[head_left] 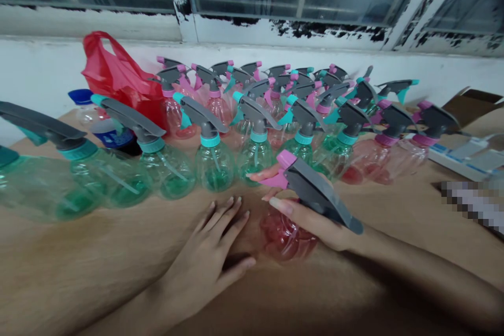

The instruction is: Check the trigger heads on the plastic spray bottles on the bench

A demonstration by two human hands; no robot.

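The right hand [311, 220] grasps a pink spray bottle [289, 239] around its neck, the fingers reaching to the pink trigger; the bottle stands upright on the wooden table [129, 262]. At 9 o'clock from it, just beside, the left hand [214, 247] lies palm down, fingers spread, holding nothing. A curved front row of green spray bottles [214, 168] with teal collars runs from 9 to 1 o'clock, ending in pink ones [386, 155] at 2. More spray bottles [218, 107] crowd behind at 12. At 10 o'clock sit a red plastic bag [122, 81] and a dark-filled bottle [114, 134]; at 2, a cardboard box [468, 107].
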